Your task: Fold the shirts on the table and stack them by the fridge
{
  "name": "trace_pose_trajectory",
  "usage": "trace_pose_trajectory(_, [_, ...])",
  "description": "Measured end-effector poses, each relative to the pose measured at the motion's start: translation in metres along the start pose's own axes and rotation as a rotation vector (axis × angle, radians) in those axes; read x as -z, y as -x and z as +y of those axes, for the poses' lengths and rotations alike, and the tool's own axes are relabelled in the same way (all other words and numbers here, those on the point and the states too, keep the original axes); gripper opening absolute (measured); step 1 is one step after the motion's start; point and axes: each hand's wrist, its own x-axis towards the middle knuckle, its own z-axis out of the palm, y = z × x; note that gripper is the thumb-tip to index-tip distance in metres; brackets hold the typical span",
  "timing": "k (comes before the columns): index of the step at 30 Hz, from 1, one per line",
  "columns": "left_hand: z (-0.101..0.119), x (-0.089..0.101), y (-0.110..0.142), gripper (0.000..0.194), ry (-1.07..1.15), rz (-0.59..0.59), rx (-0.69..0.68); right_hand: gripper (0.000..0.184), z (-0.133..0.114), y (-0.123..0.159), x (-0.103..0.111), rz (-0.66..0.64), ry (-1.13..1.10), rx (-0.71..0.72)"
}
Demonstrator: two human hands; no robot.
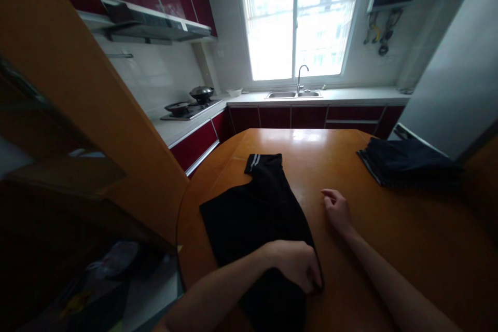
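A black garment point(260, 212) lies on the wooden table point(307, 158). Two white stripes cross the short band at its far end, and its exact kind is not clear. My left hand point(295, 264) reaches over the cloth from the left, its fingers curled down and closed on the right edge near me. Part of the garment is hidden beneath that forearm. To the right of the cloth, my right hand point(337, 211) rests at the tabletop, apart from the garment. Its fingers are curled in, with nothing visible in them.
Folded dark clothes point(408, 163) are stacked at the table's right side. Beyond the table stand a counter with a sink point(282, 95), and a stove point(190, 110) with two pans. An orange wooden frame point(128, 114) rises on the left, and a pale tall appliance point(455, 62) on the right.
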Motion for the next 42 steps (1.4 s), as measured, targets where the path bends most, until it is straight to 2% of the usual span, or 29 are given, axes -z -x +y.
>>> trace_pose_trajectory(1, [-0.003, 0.009, 0.003, 0.032, 0.043, -0.002, -0.027, 0.031, 0.0, 0.0, 0.0, 0.005, -0.008, -0.007])
trace_pose_trajectory(2, [-0.008, 0.021, 0.006, 0.033, 0.072, 0.067, -0.017, 0.031, 0.0, 0.0, 0.0, 0.008, -0.01, -0.006])
trace_pose_trajectory(3, [-0.016, 0.036, 0.01, 0.034, 0.08, 0.208, 0.042, 0.03, 0.0, 0.0, 0.0, 0.008, -0.009, -0.001])
trace_pose_trajectory(4, [-0.025, 0.053, 0.013, 0.031, 0.061, 0.404, 0.136, 0.029, 0.0, 0.0, 0.0, 0.007, -0.009, 0.004])
trace_pose_trajectory(6, [-0.051, 0.089, 0.018, 0.034, -0.066, 0.879, 0.484, 0.029, -0.001, 0.0, -0.001, 0.004, -0.011, 0.016])
trace_pose_trajectory(7, [-0.065, 0.106, 0.02, 0.042, -0.091, 0.988, 0.591, 0.028, -0.001, 0.0, -0.002, 0.002, -0.012, 0.02])
trace_pose_trajectory(8, [-0.08, 0.121, 0.021, 0.048, -0.101, 1.044, 0.654, 0.028, -0.002, 0.0, -0.002, 0.002, -0.014, 0.024])
trace_pose_trajectory(10, [-0.108, 0.145, 0.024, 0.054, -0.089, 1.096, 0.748, 0.027, -0.002, -0.001, -0.003, 0.002, -0.018, 0.033])
trace_pose_trajectory(12, [-0.13, 0.158, 0.026, 0.049, -0.056, 1.1, 0.786, 0.025, -0.002, -0.001, -0.004, 0.003, -0.022, 0.04])
trace_pose_trajectory(14, [-0.145, 0.164, 0.027, 0.038, -0.017, 1.095, 0.784, 0.025, -0.001, -0.002, -0.004, 0.004, -0.024, 0.043])
trace_pose_trajectory(18, [-0.157, 0.166, 0.033, 0.026, 0.042, 1.11, 0.732, 0.024, 0.001, -0.003, -0.004, -0.007, -0.023, 0.042])
trace_pose_trajectory(23, [-0.149, 0.173, 0.037, 0.013, -0.049, 1.161, 0.645, 0.023, 0.002, -0.004, -0.006, -0.024, -0.017, 0.046])
trace_pose_trajectory(27, [-0.12, 0.171, 0.011, 0.017, -0.168, 1.163, 0.477, 0.025, 0.0, -0.008, -0.004, 0.019, -0.025, 0.052])
trace_pose_trajectory(30, [-0.09, 0.152, -0.023, 0.03, -0.28, 1.026, 0.228, 0.034, -0.003, -0.015, 0.005, 0.139, -0.007, 0.054])
trace_pose_trajectory(33, [-0.063, 0.119, -0.05, 0.042, -0.52, 0.808, -0.071, 0.039, -0.006, -0.024, 0.024, 0.329, 0.093, 0.119])
trace_pose_trajectory(35, [-0.05, 0.094, -0.059, 0.043, -0.65, 0.704, -0.165, 0.039, -0.008, -0.028, 0.037, 0.412, 0.184, 0.195])
trace_pose_trajectory(37, [-0.04, 0.072, -0.06, 0.039, -0.711, 0.631, -0.201, 0.037, -0.009, -0.03, 0.047, 0.392, 0.25, 0.244])
trace_pose_trajectory(39, [-0.033, 0.055, -0.052, 0.033, -0.716, 0.562, -0.247, 0.035, -0.01, -0.032, 0.051, 0.294, 0.275, 0.257])
trace_pose_trajectory(42, [-0.028, 0.044, -0.033, 0.031, -0.619, 0.517, -0.312, 0.035, -0.008, -0.032, 0.049, 0.141, 0.274, 0.245])
